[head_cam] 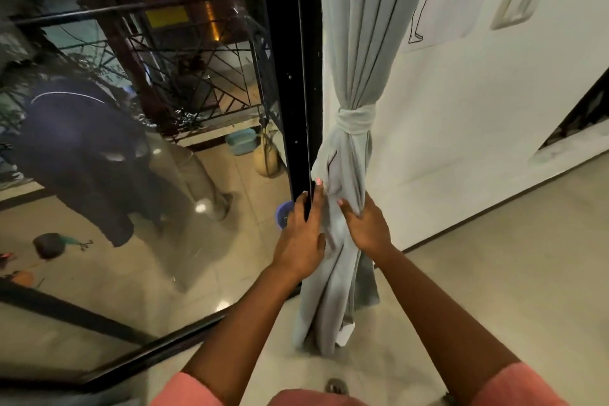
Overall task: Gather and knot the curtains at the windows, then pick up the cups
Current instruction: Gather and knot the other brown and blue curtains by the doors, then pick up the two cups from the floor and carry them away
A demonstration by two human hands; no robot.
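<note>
A pale grey curtain [362, 43] hangs beside the black window frame [296, 76], gathered and tied in a knot [356, 120] at mid height. Below the knot the loose tail [333, 300] drops to the floor. My left hand [301, 234] rests against the tail's left side, fingers stretched up along the fabric. My right hand [365, 224] grips the tail from the right, thumb and fingers curled into the folds. No cup can be picked out with certainty.
The large glass pane [131, 109] on the left reflects a person and shows a dark balcony railing. A white wall [461, 109] with a switch plate [517, 0] stands to the right. Tiled floor [494, 273] spreads to the right.
</note>
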